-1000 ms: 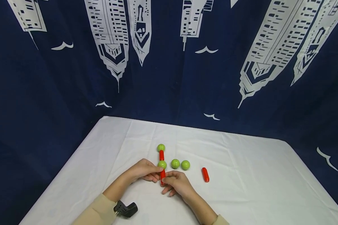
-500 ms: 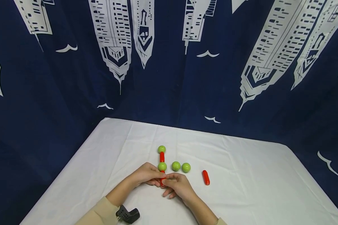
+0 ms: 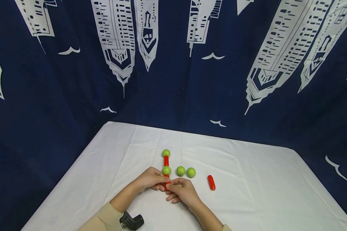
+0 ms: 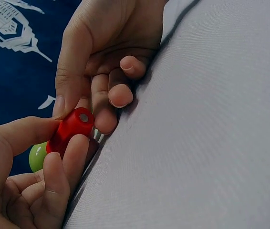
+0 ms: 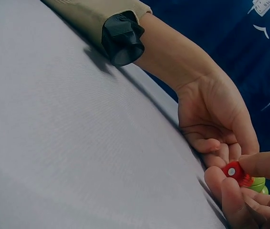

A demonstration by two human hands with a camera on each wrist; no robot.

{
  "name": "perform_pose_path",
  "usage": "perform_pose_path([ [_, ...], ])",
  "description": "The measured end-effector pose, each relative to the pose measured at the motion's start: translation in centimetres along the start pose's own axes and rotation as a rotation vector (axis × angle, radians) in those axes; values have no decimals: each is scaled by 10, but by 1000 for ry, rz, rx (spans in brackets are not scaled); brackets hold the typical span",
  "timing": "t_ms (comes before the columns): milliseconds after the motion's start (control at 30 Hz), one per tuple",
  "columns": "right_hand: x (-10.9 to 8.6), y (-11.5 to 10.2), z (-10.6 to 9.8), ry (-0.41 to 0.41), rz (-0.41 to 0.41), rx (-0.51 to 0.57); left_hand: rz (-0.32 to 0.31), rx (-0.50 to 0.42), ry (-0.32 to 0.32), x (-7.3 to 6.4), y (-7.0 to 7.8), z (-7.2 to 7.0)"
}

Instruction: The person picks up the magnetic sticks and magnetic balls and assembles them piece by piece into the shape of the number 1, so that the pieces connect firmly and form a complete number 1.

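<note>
We see the left hand (image 3: 151, 179) and the right hand (image 3: 183, 191) both pinching one glossy red, round-ended plastic-looking rod (image 4: 68, 131) between thumb and fingers, the spare fingers curled loosely below. The rod lies between the two sets of fingertips, and its near end, with a small silvery disc (image 4: 83, 117) set in it, faces back toward the wrists. Just beyond the fingertips, the rod's far end appears to meet a shiny lime-green ball (image 3: 166, 170); past that, in line, come a second red rod (image 3: 166, 161) and another lime-green ball (image 3: 166, 153). To the right of the fingers, two loose green balls (image 3: 180, 170) sit near each other, and a loose red rod (image 3: 211, 182) lies farther out on the white cloth (image 3: 248, 183).

We judge the held rod light, stiff and rather slippery, unlikely to break; the disc may be a magnet, so it could snap or swivel. We would take hold by the sides, mid-length, keeping our fingertips off both ends.
</note>
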State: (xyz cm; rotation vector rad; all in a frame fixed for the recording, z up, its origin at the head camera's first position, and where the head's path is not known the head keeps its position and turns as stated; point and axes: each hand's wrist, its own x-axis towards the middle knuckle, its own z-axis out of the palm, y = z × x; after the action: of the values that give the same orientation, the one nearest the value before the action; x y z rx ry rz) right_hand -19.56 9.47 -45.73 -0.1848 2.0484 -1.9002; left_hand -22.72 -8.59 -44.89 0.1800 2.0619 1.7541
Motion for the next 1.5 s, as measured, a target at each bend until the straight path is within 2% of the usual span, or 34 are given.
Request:
perform_pose_path([
  [233,2,1,0,-6,-1,-22,18,9,8,2,-5,-2],
  [567,-3,-6,1,-9,-11,-9,23,-8,30,3,-4,0],
  [700,-2,-5,1,-9,-20,-39,18,0,33,3,-3,0],
  [1067,-1,-7,-3,0,-29,-109,12,2,17,7,-5,-1],
  [1500,-6,-22,-6,-1,-71,-158,12,0,-8,7,-5,-3],
])
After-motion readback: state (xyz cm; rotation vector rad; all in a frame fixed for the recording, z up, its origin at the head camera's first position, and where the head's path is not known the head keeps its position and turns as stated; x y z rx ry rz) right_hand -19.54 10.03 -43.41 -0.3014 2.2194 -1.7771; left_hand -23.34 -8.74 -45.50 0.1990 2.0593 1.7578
